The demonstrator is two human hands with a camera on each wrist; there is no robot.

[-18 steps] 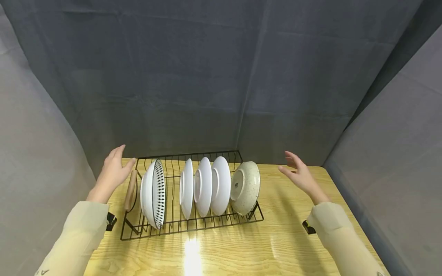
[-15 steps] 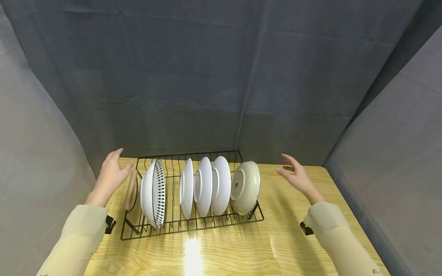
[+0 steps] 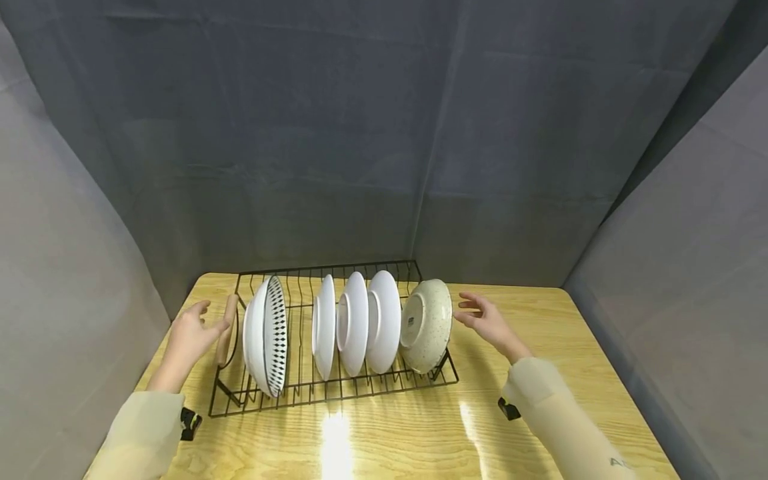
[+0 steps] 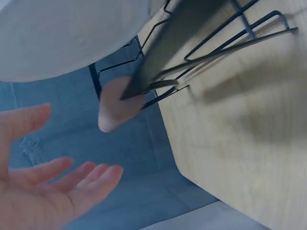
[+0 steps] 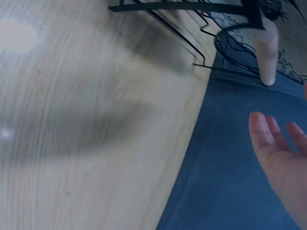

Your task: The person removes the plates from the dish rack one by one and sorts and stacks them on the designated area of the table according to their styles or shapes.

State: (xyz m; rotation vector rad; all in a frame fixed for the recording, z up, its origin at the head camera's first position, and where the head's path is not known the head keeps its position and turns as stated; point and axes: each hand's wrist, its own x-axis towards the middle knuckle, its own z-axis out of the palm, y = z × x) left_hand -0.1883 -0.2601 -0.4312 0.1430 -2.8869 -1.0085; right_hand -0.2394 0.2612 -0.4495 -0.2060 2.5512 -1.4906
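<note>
A black wire dish rack [image 3: 336,400] holds dishes on edge. Leftmost is a white bowl [image 3: 257,340] with a black diamond pattern inside. Three white plates [image 3: 355,327] stand mid-rack, and a speckled cream bowl [image 3: 433,327] is at the right end. My left hand [image 3: 191,337] is beside the rack's left wooden handle [image 3: 227,330]; the left wrist view shows loosely extended fingers apart from that handle [image 4: 112,108]. Beside the speckled bowl is my right hand [image 3: 489,323], fingers loosely extended. In the right wrist view it is apart from the right wooden handle [image 5: 267,55].
The rack stands on a light wood table [image 3: 408,440], close to its back edge. A dark grey cloth [image 3: 300,133] hangs behind, and lighter cloth panels [image 3: 690,267] flank both sides. Each wrist wears a black camera mount [image 3: 510,408].
Both hands have come lower and nearer the rack's ends; the right hand has moved left to the speckled bowl. The rack and dishes have stayed put.
</note>
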